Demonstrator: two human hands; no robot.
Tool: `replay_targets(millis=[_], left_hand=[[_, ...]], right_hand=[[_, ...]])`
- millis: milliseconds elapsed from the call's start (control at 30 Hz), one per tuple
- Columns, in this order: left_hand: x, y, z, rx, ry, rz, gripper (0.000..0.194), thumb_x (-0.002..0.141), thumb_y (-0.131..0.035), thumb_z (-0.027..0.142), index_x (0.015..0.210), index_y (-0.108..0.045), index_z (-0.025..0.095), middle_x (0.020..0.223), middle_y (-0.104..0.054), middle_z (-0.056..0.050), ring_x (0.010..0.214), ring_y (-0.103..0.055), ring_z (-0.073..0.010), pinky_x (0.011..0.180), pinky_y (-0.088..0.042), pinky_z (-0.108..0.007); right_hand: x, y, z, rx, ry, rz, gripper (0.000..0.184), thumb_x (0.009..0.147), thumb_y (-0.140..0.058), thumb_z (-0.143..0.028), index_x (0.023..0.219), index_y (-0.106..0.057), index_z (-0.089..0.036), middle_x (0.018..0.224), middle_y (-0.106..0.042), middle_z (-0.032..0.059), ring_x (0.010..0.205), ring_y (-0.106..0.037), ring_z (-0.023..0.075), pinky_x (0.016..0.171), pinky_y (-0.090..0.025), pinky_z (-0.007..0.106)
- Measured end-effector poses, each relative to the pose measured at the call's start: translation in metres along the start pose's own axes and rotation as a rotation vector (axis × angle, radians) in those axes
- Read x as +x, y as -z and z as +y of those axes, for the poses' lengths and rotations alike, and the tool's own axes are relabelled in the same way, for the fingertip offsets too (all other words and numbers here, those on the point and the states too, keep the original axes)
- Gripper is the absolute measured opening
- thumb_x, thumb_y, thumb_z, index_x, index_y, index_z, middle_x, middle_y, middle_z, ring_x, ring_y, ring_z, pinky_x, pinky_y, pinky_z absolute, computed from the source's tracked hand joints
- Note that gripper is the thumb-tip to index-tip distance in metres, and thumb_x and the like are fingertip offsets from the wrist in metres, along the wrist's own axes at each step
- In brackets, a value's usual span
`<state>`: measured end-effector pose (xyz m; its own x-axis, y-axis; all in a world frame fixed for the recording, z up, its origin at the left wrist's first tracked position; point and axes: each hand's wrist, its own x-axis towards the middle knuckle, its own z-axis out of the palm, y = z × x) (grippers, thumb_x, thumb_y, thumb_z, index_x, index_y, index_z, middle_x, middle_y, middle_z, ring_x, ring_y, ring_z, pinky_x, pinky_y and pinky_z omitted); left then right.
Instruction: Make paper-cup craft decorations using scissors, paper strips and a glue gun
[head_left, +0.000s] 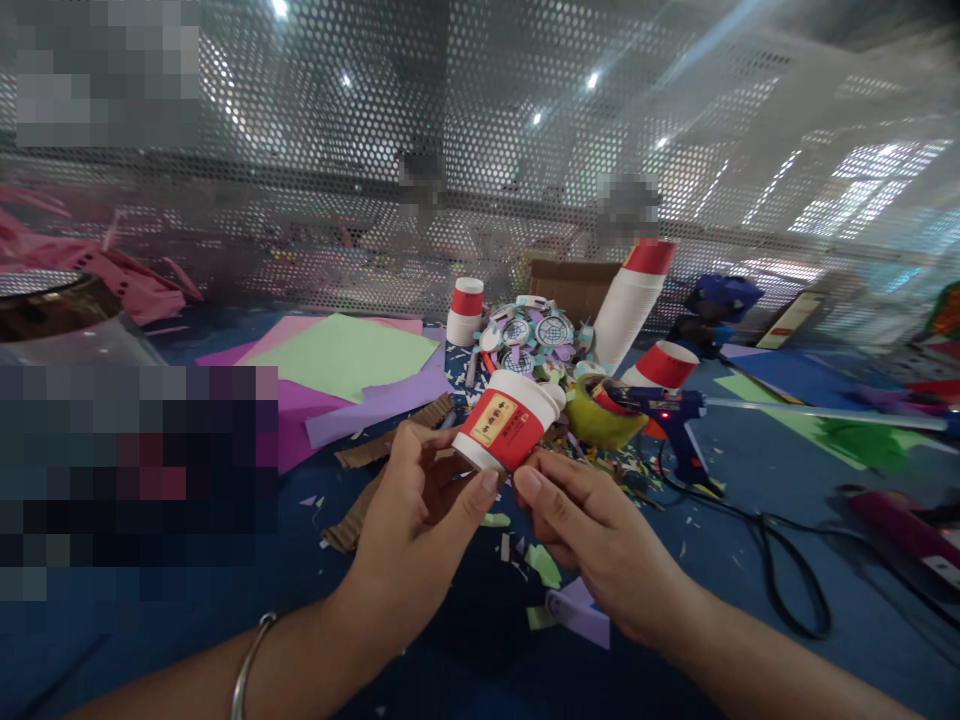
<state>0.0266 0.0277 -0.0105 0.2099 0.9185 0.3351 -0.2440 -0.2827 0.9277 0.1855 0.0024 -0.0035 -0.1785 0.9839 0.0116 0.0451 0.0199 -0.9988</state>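
A red and white paper cup [504,425] with a printed yellow label is held tilted in front of me, above the blue table. My left hand [427,490] grips it from the left, with fingers behind and the thumb at its lower edge. My right hand [581,515] is closed in a pinch at the cup's lower right side; its fingertips are partly hidden. A small pale rounded piece [556,397] shows at the cup's upper right. Just beyond the cup lies a ball-like cluster of patterned paper discs [536,330].
A blue glue gun [675,425] with a lit red light and black cord stands at right, by a yellow tape roll [607,425]. Behind are a tall cup stack [634,300] and a short one [465,315]. Coloured paper sheets [345,355], cardboard strips [394,435] and scraps lie around.
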Motion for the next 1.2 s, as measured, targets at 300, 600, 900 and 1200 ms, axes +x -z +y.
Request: replay_targets(millis=[300, 600, 900, 1200], left_hand=[[-0.003, 0.008, -0.001, 0.289, -0.179, -0.007, 0.028, 0.087, -0.064, 0.018, 0.109, -0.049, 0.026, 0.113, -0.061, -0.004, 0.107, -0.063, -0.0192, 0.093, -0.055, -0.037], [0.001, 0.011, 0.002, 0.398, -0.216, -0.054, 0.028, 0.084, -0.064, 0.016, 0.106, -0.05, 0.024, 0.11, -0.059, -0.006, 0.103, -0.063, -0.0223, 0.09, -0.053, -0.04], [-0.003, 0.012, -0.003, 0.507, -0.271, -0.072, 0.036, 0.082, -0.067, 0.018, 0.111, -0.048, 0.027, 0.124, -0.053, -0.007, 0.114, -0.058, -0.025, 0.097, -0.051, -0.045], [0.006, 0.006, 0.001, 0.167, -0.02, -0.04, 0.038, 0.086, -0.065, 0.03, 0.119, -0.048, 0.021, 0.121, -0.06, -0.011, 0.11, -0.063, -0.024, 0.093, -0.055, -0.04]], right_hand=[[-0.003, 0.0, -0.004, -0.066, 0.045, 0.0, 0.038, 0.094, -0.052, -0.05, 0.069, -0.045, -0.022, 0.058, -0.031, -0.007, 0.047, -0.021, 0.008, 0.042, -0.018, 0.024], [-0.002, 0.0, 0.0, -0.077, 0.033, 0.006, 0.038, 0.095, -0.05, -0.051, 0.07, -0.045, -0.022, 0.057, -0.026, -0.0081, 0.046, -0.018, 0.0082, 0.042, -0.016, 0.025], [-0.001, -0.004, 0.0, -0.093, 0.019, 0.049, 0.039, 0.091, -0.054, -0.054, 0.071, -0.05, -0.021, 0.058, -0.031, -0.0062, 0.047, -0.023, 0.0086, 0.041, -0.017, 0.024], [0.002, -0.002, 0.005, -0.044, -0.001, 0.042, 0.037, 0.092, -0.054, -0.054, 0.074, -0.05, -0.022, 0.058, -0.027, -0.0072, 0.046, -0.019, 0.008, 0.039, -0.014, 0.023]])
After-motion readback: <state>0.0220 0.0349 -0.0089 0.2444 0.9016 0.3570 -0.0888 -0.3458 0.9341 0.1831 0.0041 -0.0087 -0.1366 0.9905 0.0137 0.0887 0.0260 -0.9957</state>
